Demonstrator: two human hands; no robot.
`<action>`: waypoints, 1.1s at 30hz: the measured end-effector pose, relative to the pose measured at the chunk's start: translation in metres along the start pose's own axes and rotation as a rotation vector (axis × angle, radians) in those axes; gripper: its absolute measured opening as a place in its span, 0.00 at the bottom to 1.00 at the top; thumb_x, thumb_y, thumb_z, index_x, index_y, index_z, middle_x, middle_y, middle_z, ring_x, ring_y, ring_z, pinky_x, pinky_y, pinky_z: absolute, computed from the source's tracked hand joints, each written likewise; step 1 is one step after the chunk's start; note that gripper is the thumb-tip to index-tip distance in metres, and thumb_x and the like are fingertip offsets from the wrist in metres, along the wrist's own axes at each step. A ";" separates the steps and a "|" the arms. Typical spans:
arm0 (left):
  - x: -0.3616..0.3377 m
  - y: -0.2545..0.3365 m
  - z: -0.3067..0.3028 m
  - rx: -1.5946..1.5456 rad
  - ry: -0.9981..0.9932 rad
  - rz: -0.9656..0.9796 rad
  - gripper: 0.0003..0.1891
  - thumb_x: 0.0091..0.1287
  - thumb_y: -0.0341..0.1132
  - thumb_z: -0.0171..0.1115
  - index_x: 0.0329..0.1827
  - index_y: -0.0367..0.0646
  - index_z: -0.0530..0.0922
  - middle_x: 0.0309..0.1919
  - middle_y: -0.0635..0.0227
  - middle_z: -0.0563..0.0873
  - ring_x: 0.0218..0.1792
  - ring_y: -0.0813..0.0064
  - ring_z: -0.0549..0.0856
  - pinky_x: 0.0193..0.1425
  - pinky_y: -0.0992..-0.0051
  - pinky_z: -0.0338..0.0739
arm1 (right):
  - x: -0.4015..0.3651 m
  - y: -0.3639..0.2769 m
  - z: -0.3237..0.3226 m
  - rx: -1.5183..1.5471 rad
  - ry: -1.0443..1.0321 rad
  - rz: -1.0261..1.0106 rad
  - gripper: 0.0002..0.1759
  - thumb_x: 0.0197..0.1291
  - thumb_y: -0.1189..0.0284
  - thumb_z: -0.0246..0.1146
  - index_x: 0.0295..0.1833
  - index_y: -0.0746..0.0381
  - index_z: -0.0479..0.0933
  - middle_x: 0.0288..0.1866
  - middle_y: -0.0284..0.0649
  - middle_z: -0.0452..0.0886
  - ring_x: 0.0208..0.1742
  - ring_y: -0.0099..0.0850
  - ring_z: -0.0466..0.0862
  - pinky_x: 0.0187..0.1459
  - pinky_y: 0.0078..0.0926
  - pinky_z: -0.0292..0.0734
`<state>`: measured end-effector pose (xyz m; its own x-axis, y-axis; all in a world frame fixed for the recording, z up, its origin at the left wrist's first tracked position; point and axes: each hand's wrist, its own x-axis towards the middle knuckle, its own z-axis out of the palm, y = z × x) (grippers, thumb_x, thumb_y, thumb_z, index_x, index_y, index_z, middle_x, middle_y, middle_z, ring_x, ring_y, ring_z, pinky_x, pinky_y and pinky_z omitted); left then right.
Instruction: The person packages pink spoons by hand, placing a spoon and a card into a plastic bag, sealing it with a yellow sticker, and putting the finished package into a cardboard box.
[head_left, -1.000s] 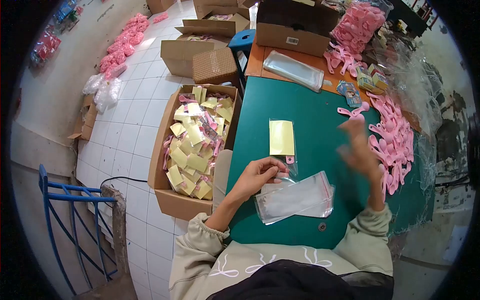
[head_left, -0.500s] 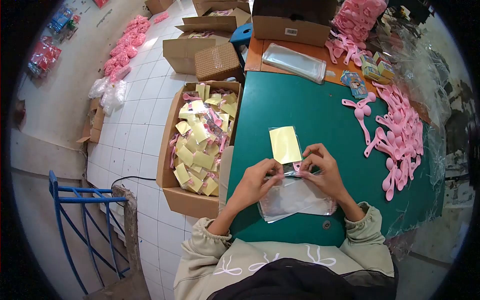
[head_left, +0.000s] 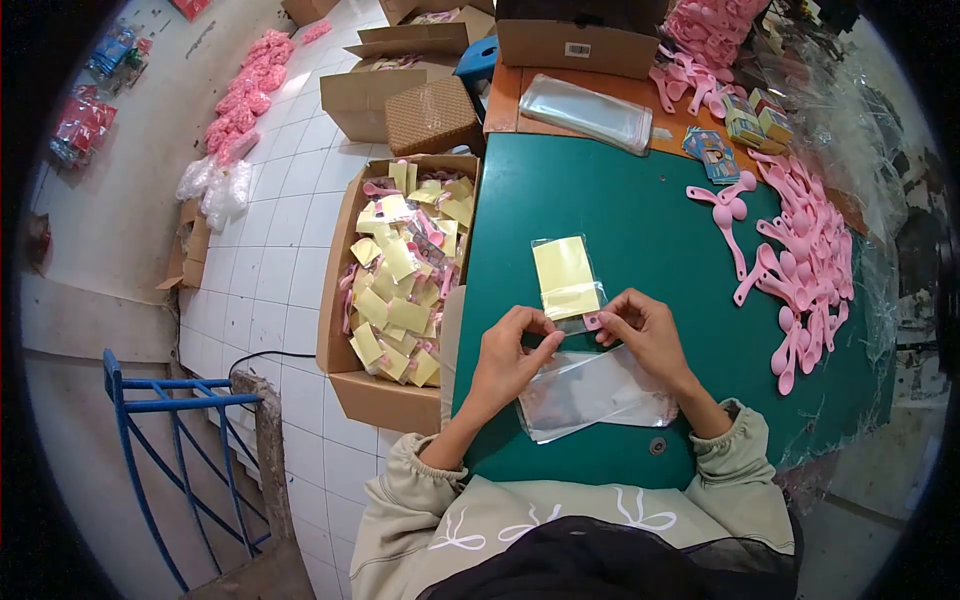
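The left hand [head_left: 505, 365] and right hand [head_left: 652, 340] pinch the packet [head_left: 564, 272] by its near end, best kept taut.

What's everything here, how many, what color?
Packet: one, yellow and clear, between hands
Spoons: many, pink, table's right
Plastic sleeves: many, clear, near hands
Picture cards: several, blue, far right
Small boxes: several, yellow, far right
Table: one, green, center
Cartons: several, brown, left and far
Filled packets: many, yellow, near carton
Bundles: several, pink, left floor
Rail: one, blue, lower left
Left hand: one, pinching packet
Right hand: one, pinching packet
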<state>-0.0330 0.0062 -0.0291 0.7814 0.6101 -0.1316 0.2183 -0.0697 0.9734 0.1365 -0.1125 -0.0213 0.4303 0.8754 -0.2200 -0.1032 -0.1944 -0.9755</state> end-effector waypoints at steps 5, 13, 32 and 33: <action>0.000 0.002 0.004 -0.054 0.081 0.009 0.14 0.61 0.27 0.64 0.44 0.37 0.68 0.35 0.67 0.78 0.36 0.82 0.81 0.31 0.82 0.82 | 0.000 0.003 0.002 0.007 0.051 -0.005 0.08 0.61 0.78 0.61 0.43 0.67 0.69 0.31 0.40 0.80 0.31 0.23 0.83 0.29 0.17 0.78; -0.001 -0.005 -0.001 -0.065 -0.034 0.036 0.16 0.62 0.27 0.63 0.50 0.38 0.69 0.39 0.68 0.78 0.36 0.82 0.79 0.31 0.85 0.78 | -0.002 -0.004 0.005 -0.133 0.007 -0.071 0.14 0.61 0.78 0.59 0.53 0.66 0.71 0.32 0.38 0.80 0.30 0.21 0.83 0.29 0.18 0.78; -0.041 -0.032 -0.132 0.844 0.457 0.014 0.24 0.61 0.33 0.63 0.59 0.34 0.69 0.57 0.51 0.74 0.58 0.51 0.73 0.60 0.63 0.70 | 0.022 -0.014 -0.180 -1.217 0.398 -0.093 0.13 0.50 0.76 0.60 0.42 0.70 0.72 0.40 0.53 0.76 0.43 0.51 0.77 0.44 0.42 0.72; -0.037 -0.013 -0.115 0.787 0.418 0.030 0.24 0.61 0.34 0.63 0.59 0.35 0.69 0.57 0.51 0.73 0.59 0.50 0.72 0.61 0.62 0.69 | 0.020 -0.021 -0.177 -1.187 0.431 -0.110 0.11 0.51 0.76 0.59 0.41 0.70 0.72 0.39 0.52 0.76 0.41 0.50 0.78 0.43 0.41 0.72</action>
<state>-0.1322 0.0751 -0.0155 0.5495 0.8268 0.1207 0.6600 -0.5181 0.5440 0.3059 -0.1691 -0.0062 0.6643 0.7413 0.0957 0.7205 -0.6011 -0.3459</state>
